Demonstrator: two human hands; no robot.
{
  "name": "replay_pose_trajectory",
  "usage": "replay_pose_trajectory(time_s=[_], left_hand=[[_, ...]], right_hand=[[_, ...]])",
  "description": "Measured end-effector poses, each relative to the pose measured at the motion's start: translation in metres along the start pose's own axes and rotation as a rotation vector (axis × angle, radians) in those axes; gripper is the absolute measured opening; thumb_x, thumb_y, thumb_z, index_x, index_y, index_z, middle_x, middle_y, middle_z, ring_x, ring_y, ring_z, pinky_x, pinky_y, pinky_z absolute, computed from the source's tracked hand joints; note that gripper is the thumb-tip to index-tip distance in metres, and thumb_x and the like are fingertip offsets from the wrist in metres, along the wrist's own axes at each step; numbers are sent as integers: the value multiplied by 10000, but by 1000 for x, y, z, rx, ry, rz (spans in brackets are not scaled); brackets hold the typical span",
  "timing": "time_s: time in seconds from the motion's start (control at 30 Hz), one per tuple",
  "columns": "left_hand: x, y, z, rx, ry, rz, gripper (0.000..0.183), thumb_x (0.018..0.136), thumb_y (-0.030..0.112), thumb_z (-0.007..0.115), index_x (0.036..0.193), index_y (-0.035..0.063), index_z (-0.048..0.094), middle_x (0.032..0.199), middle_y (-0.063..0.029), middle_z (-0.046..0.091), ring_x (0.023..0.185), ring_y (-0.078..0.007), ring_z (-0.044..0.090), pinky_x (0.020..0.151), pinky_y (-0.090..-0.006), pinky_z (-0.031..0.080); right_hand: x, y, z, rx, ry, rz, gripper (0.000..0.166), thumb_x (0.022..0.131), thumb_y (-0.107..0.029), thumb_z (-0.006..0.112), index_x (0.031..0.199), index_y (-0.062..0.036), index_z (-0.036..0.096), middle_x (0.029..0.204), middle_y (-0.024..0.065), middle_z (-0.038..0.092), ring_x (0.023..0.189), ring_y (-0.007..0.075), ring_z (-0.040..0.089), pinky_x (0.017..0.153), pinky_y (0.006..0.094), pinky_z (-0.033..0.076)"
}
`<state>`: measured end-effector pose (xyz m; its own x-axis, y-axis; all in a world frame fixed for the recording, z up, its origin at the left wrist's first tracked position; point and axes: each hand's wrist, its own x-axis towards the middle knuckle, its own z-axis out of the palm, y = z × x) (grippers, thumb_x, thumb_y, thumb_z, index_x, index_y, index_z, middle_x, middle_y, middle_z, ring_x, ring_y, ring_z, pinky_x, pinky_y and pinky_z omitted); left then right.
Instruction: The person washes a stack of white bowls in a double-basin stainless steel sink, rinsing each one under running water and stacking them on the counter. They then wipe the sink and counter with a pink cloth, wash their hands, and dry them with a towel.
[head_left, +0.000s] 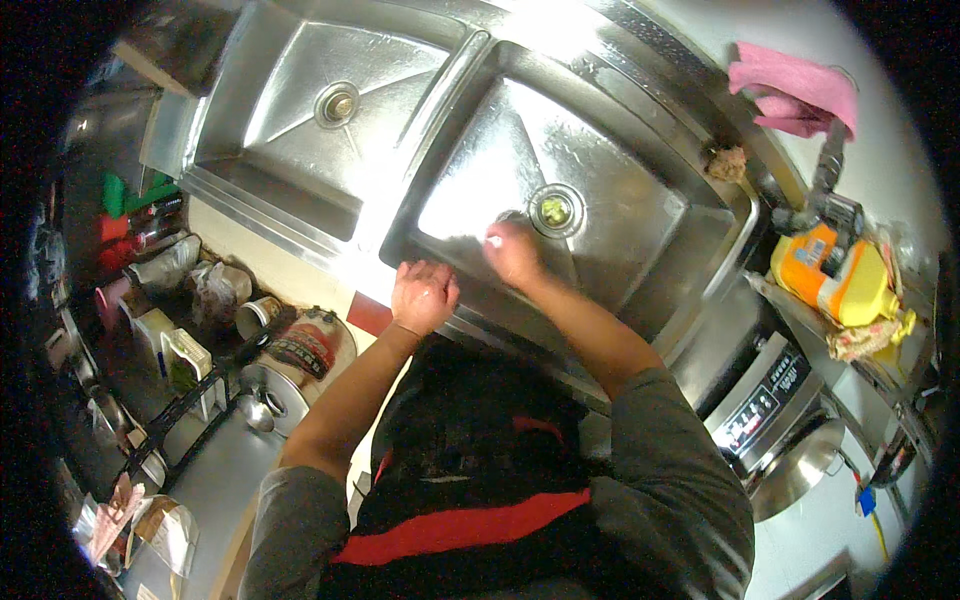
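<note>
My left hand (425, 296) rests at the front rim of a stainless steel double sink (510, 334), knuckles up and fingers bent. Whether it grips the rim is hidden. Over the near part of the right basin (622, 187), my right hand (514, 253) is blurred, with its fingers curled. A small dark grey patch shows by its fingertips, too unclear to name. Just beyond that hand sits the basin's round drain (579, 219), which holds pale green scraps (555, 211). The wet basin floor shines with glare.
A divider (442, 97) separates the left basin (292, 127). At right are a scrubber (726, 163), a pink cloth (795, 90), a yellow jug (862, 281) and a metal pan (799, 472). Lower left, a paper cup (259, 316) and a large sack (311, 345) stand near a counter (202, 480).
</note>
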<state>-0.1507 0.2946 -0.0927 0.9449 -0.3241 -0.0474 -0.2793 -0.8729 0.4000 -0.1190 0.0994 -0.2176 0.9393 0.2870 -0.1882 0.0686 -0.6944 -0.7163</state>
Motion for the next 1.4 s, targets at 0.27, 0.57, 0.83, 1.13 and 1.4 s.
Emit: replay_pose_trajectory(time_s=[0.27, 0.57, 0.83, 1.13, 1.4], left_hand=[[2, -4, 6, -21, 31, 29, 39, 758, 142, 642, 750, 111, 621, 753, -38, 641, 742, -224, 594, 733, -371, 419], [-1, 1, 6, 5, 2, 19, 84, 757, 161, 637, 775, 82, 618, 742, -68, 622, 754, -254, 586, 741, -390, 410], [-1, 3, 4, 55, 10, -9, 67, 765, 145, 638, 764, 88, 601, 751, -68, 620, 747, -255, 582, 730, -393, 413], [-1, 3, 7, 52, 13, 4, 75, 741, 149, 643, 770, 93, 603, 755, -73, 623, 765, -261, 587, 729, -400, 410], [-4, 1, 8, 44, -3, -2, 89, 741, 165, 638, 761, 96, 588, 738, -79, 606, 762, -271, 580, 733, -405, 409]], right_hand=[[51, 12, 69, -680, -39, -705, 174, 810, -248, 560, 928, -168, 661, 990, 64, 613, 1097, 251, 526, 1027, 495, 356], [-2, 75, -33, -702, -96, -365, 260, 860, -208, 504, 1024, -80, 660, 1111, 102, 621, 1154, 265, 521, 1089, 563, 289], [77, 4, 3, -989, -96, -775, 283, 916, -236, 464, 1097, -95, 630, 1064, 82, 630, 1110, 243, 549, 1047, 574, 326], [43, 108, -72, -410, 165, -85, 285, 857, -216, 558, 1073, -48, 640, 1115, 134, 599, 1099, 325, 525, 1019, 454, 388], [11, 110, -78, -305, 187, -157, 507, 853, -162, 621, 1315, 4, 495, 1452, 213, 394, 1398, 360, 310, 1152, 452, 285]])
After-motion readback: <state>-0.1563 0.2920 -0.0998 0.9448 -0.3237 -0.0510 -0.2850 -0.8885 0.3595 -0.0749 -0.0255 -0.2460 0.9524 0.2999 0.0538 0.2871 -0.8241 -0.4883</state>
